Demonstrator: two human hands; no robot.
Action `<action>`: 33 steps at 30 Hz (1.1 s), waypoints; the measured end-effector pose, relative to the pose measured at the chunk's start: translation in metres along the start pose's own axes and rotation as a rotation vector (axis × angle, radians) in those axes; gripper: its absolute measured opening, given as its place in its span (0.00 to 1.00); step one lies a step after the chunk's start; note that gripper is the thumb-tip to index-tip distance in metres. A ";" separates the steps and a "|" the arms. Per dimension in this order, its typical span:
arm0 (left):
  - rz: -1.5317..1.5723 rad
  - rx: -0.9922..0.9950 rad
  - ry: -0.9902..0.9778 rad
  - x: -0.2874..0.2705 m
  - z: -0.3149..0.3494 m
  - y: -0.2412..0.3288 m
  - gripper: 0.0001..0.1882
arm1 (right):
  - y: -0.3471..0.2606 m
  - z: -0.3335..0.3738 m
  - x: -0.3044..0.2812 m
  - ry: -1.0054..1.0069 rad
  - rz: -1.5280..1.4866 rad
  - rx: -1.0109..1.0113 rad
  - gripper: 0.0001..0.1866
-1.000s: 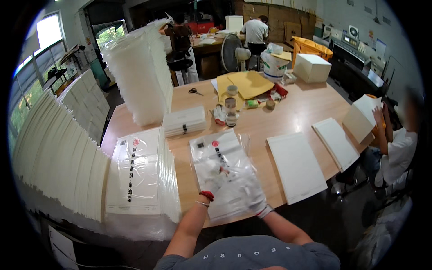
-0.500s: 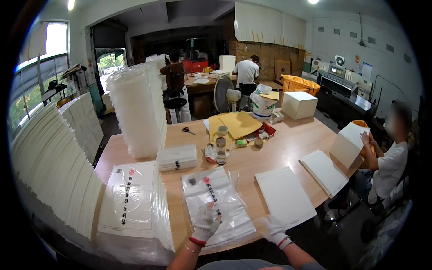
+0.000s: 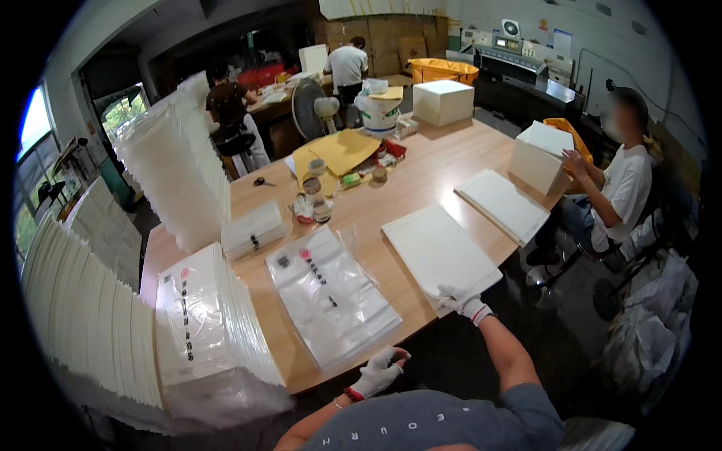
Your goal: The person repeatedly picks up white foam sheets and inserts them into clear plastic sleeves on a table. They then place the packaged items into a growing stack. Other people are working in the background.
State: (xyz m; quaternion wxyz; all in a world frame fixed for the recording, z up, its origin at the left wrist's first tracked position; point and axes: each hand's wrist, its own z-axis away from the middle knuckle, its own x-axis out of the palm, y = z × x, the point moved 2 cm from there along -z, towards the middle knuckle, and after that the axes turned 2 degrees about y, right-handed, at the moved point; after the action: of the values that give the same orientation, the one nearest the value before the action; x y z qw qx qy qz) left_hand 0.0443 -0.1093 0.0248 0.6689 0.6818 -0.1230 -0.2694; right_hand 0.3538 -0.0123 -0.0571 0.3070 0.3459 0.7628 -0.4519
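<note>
My left hand (image 3: pixel 382 371), in a white glove with bare fingertips, hovers off the table's near edge. It is empty, with its fingers apart and partly bent. My right hand (image 3: pixel 465 304), gloved too, rests on the near edge of a stack of white paper sheets (image 3: pixel 442 252), fingers spread; no sheet is lifted. Between the hands' side and the left piles lies a stack of clear plastic bags (image 3: pixel 331 293) with black print and a red round mark. Left of it stands a tall pile of filled, printed bags (image 3: pixel 192 319).
A second white paper stack (image 3: pixel 502 204) lies farther right, near a seated person (image 3: pixel 628 177) handling a white block (image 3: pixel 541 154). Tall white piles (image 3: pixel 169 169) rise at the left. Scissors (image 3: pixel 263 182), yellow paper (image 3: pixel 338 154), a glass jar (image 3: pixel 321 209) and a bucket (image 3: pixel 378 113) stand farther back.
My left hand has left the plastic bags and drawn back past the table edge. My right hand has moved onto the paper stack's near edge. The view has turned right and down.
</note>
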 end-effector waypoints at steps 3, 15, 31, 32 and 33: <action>0.689 -0.281 -0.007 0.026 -0.031 -0.050 0.12 | -0.055 -0.015 -0.034 0.036 0.095 0.290 0.31; -0.113 -0.185 -0.096 -0.017 -0.040 -0.025 0.17 | -0.052 0.091 -0.002 -0.001 -1.252 0.908 0.27; -1.158 0.339 1.006 -0.136 -0.014 0.065 0.25 | -0.165 0.048 0.001 0.172 -0.360 0.388 0.11; -1.039 0.250 0.906 -0.149 -0.025 0.049 0.24 | -0.179 0.047 -0.014 0.196 -0.373 0.345 0.09; -0.918 0.155 0.819 -0.163 -0.038 0.031 0.22 | -0.179 0.051 -0.020 0.185 -0.328 0.288 0.06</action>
State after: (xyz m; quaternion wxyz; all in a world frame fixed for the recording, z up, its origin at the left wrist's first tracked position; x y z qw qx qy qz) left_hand -0.0641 0.0064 0.0870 0.4263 0.7600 0.4300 -0.2364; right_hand 0.2295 -0.1265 0.0235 0.1055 0.2974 0.7614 -0.5663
